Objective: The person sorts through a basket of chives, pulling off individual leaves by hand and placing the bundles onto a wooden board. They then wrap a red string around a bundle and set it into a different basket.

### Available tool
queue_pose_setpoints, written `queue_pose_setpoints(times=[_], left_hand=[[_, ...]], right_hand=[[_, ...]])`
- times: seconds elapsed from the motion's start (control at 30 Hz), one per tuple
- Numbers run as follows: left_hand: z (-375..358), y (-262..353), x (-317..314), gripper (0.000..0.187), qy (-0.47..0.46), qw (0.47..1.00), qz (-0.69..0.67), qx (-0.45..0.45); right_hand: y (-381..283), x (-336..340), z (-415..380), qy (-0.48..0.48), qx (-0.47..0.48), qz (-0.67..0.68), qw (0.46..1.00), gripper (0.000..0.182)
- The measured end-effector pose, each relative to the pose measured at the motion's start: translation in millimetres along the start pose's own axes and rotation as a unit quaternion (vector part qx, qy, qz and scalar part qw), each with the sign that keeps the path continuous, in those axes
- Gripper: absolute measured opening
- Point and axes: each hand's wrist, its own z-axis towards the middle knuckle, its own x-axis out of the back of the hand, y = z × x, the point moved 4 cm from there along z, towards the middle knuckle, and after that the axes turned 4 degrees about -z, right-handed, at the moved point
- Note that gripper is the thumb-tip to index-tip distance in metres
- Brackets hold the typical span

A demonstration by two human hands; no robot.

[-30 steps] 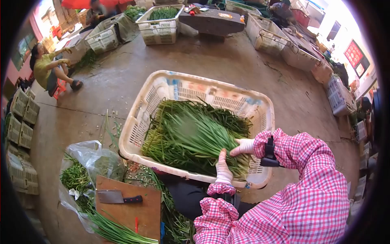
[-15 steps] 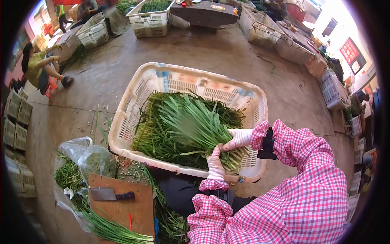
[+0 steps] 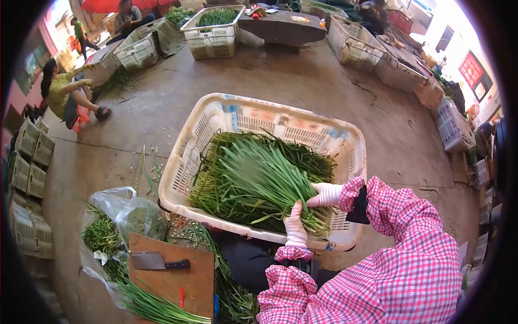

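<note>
Holding green stalks, inside crate (white, slotted)

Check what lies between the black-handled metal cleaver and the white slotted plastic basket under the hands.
Head view: from the cleaver toward the basket, bare brown flat board, then loose green leaf scraps.

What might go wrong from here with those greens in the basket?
Both the left grip and right grip are at one end of the fanned bundle, so stems might slip free onto the greens beneath. The knife lies with its blade bare on the wooden board, so a careless reach there could perhaps cause a cut.
</note>
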Motion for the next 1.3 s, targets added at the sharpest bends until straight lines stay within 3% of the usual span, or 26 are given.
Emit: queue_pose_setpoints(times=[0.03, 0.07, 0.17, 0.27, 0.3, 0.37, 0.4, 0.43, 0.5, 0.63, 0.7, 0.77, 0.8, 0.83, 0.9, 0.97, 1.0, 1.03, 1.1, 1.13, 1.2, 1.23, 1.27, 1.3], left_hand=[[5.0, -5.3, 1.4, 0.041, -0.038, 0.999, -0.015, 0.027], [8.4, -13.7, 3.4, 0.045, -0.074, 0.993, -0.036, 0.087], [-13.9, -0.5, -17.8, 0.055, -0.118, 0.985, -0.075, 0.105], [-19.2, 5.7, -18.8, 0.058, -0.166, 0.974, -0.109, 0.106], [-27.6, 17.3, -24.6, 0.056, -0.139, 0.978, -0.121, 0.096], [-27.4, 29.5, -19.4, 0.054, -0.114, 0.975, -0.169, 0.086], [-10.0, 21.5, 1.2, 0.053, -0.141, 0.957, -0.233, 0.103], [-11.7, 30.6, 0.6, 0.056, -0.178, 0.951, -0.245, 0.061], [-25.5, 41.3, 2.1, 0.045, -0.197, 0.925, -0.319, 0.060], [-38.1, 51.9, 36.3, 0.045, -0.177, 0.942, -0.277, 0.062], [-61.5, 64.0, 4.9, 0.048, -0.367, 0.884, -0.287, 0.045], [-77.0, 82.9, 2.4, 0.056, -0.430, 0.865, -0.250, 0.071], [-83.0, 85.8, 2.9, 0.060, -0.421, 0.869, -0.253, 0.059], [-88.4, 87.8, 3.3, 0.064, -0.414, 0.872, -0.256, 0.047], [-103.0, 92.5, 8.2, 0.076, -0.511, 0.811, -0.279, 0.048], [-101.5, 101.1, 23.6, 0.062, -0.483, 0.865, -0.134, -0.013], [-105.9, 100.5, 18.6, 0.080, -0.536, 0.807, -0.245, 0.031], [-111.6, 102.0, 17.2, 0.080, -0.536, 0.809, -0.239, 0.029], [-124.6, 104.1, 19.3, 0.083, -0.497, 0.839, -0.222, 0.013], [-125.0, 104.5, 25.9, 0.085, -0.459, 0.864, -0.208, 0.016], [-125.7, 109.5, 32.9, 0.085, -0.469, 0.868, -0.162, -0.001], [-127.0, 107.5, 33.0, 0.086, -0.476, 0.871, -0.120, -0.014], [-132.6, 102.8, 35.2, 0.086, -0.468, 0.872, -0.139, -0.031], [-141.3, 100.0, 30.3, 0.086, -0.471, 0.870, -0.141, -0.025]], right_hand=[[-14.1, 0.4, -6.5, 0.027, 0.013, -0.108, 0.994, 0.066], [-19.0, 1.5, -11.4, 0.043, -0.085, -0.268, 0.959, 0.072], [-56.0, -9.1, -28.3, 0.040, -0.040, -0.445, 0.894, 0.074], [-97.8, -25.9, -46.8, 0.042, 0.012, -0.519, 0.854, 0.076], [-104.3, -28.7, -50.6, 0.048, 0.031, -0.524, 0.850, 0.077], [-119.7, -39.0, -63.2, 0.051, 0.083, -0.501, 0.860, 0.080], [-126.8, -46.2, -70.0, 0.059, 0.117, -0.498, 0.857, 0.080], [-130.8, -54.0, -77.7, 0.069, 0.152, -0.493, 0.854, 0.081], [-136.1, -62.9, -92.9, 0.072, 0.208, -0.454, 0.863, 0.084], [-128.3, -73.0, -127.7, 0.113, 0.334, -0.364, 0.862, 0.080], [-121.0, -64.7, -152.9, 0.073, 0.310, -0.259, 0.912, 0.074], [-107.6, -56.5, -172.0, 0.044, 0.236, -0.008, 0.971, 0.070], [-95.0, -51.6, -177.1, 0.041, 0.096, 0.090, 0.991, 0.065], [-70.2, -46.7, -167.0, 0.083, 0.105, 0.155, 0.979, 0.059], [-32.4, -40.8, -156.3, 0.114, 0.072, 0.318, 0.938, 0.056], [-17.1, -37.3, -145.4, 0.214, 0.166, 0.314, 0.910, 0.057], [-28.2, -29.6, -148.4, 0.229, 0.157, 0.228, 0.933, 0.067], [-31.2, -27.5, -140.6, 0.226, 0.161, 0.232, 0.932, 0.067], [-34.8, -34.2, -115.8, 0.170, 0.185, 0.220, 0.943, 0.079], [-42.0, -42.3, -105.2, 0.072, 0.129, 0.257, 0.955, 0.092], [-60.0, -61.6, -109.4, -0.071, 0.034, 0.197, 0.977, 0.099], [-72.6, -73.8, -111.3, -0.098, 0.097, 0.222, 0.965, 0.094], [-75.8, -83.7, -119.0, -0.161, 0.038, 0.260, 0.951, 0.084], [-76.0, -88.1, -114.3, -0.163, 0.027, 0.236, 0.958, 0.064]])
